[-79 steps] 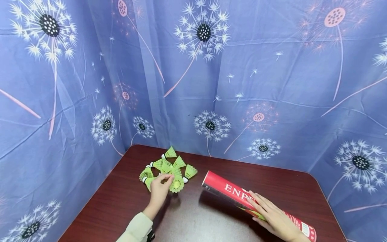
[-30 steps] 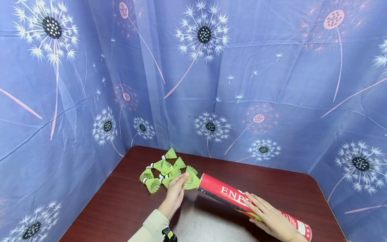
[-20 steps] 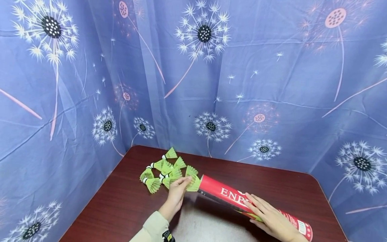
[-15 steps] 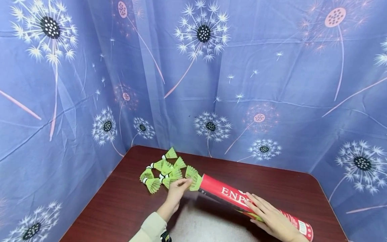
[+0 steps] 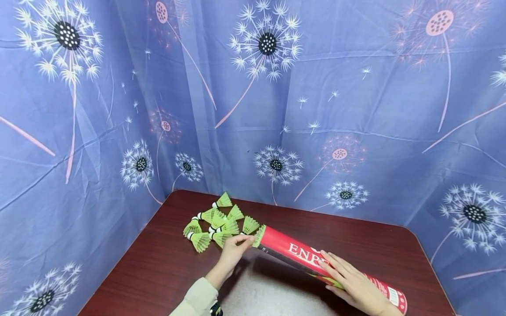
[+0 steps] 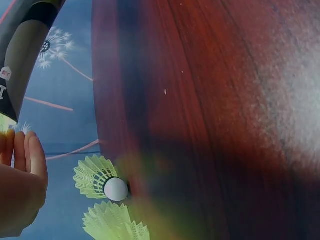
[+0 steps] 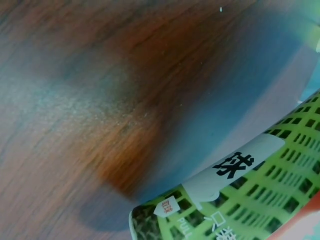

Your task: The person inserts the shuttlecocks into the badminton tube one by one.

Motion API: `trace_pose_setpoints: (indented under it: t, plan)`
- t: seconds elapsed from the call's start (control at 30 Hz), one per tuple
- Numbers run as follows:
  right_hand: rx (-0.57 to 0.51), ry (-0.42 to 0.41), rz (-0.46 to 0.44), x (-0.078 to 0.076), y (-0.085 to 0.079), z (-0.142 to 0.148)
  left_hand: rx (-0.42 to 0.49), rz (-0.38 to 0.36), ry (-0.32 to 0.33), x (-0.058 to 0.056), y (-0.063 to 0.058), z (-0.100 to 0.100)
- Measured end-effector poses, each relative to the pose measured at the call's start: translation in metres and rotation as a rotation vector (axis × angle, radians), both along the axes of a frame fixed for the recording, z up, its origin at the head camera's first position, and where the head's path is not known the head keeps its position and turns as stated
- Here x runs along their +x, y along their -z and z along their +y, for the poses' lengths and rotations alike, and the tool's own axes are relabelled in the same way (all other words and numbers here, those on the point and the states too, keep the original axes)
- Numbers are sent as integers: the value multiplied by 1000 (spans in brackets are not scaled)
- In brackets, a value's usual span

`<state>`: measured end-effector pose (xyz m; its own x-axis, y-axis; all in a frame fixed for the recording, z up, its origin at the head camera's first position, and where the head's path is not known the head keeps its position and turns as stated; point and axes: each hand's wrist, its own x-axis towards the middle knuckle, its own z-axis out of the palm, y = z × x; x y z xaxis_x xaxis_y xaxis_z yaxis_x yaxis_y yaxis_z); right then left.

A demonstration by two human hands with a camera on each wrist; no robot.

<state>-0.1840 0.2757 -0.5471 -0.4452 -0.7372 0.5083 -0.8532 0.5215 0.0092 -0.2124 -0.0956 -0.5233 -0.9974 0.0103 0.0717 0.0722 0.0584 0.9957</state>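
Note:
My left hand (image 5: 232,254) pinches the skirt of a yellow-green shuttlecock (image 5: 259,235) at the left mouth of a red shuttlecock tube (image 5: 292,250). Only the skirt's outer edge sticks out; the rest is hidden inside the tube. My right hand (image 5: 352,281) holds the tube toward its right end, fingers over the top and thumb on the near side. The tube's mouth end is tilted up, with a shadow under it. In the left wrist view the fingertips (image 6: 31,145) are right at the tube's dark rim. The right wrist view shows the tube's green printed side (image 7: 260,180).
Several loose shuttlecocks (image 5: 199,241) lie in a cluster at the back left of the dark wooden table (image 5: 134,267). One single shuttlecock (image 5: 250,224) lies just behind the tube's mouth. A blue dandelion-print curtain (image 5: 237,145) hangs along the table's back and sides.
The left hand carried a shuttlecock from the cluster rightward to the tube's mouth. Over the last second the shuttlecock slid in almost up to its skirt edge. The right hand stayed on the tube.

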Motion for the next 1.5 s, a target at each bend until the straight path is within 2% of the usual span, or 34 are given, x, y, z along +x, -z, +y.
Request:
trace_pose_setpoints:
  t: [0.1, 0.2, 0.37, 0.53, 0.73, 1.03, 1.3, 1.5]
  plan:
    - [-1, 1, -3, 1, 0, 0, -76, 84, -6, -6, 13, 1]
    - [1, 5, -11, 1, 0, 0, -180, 206, -22, -10, 21, 1]
    - [-5, 3, -12, 1, 0, 1, -309, 408, -40, -10, 22, 3]
    - [-25, 14, -3, 0, 0, 0, -376, 491, -15, -9, 22, 7]
    - [-30, 39, 11, 0, 0, 0, -470, 505, 19, -8, 22, 9]
    - [-39, 22, 16, -1, 1, 1, -463, 479, 61, -6, 24, 6]
    - [-36, 37, 15, 0, 3, 6, -467, 477, 18, -5, 28, 1]
    - [-47, 53, 24, 0, 2, 9, -456, 395, -50, -3, 29, -5]
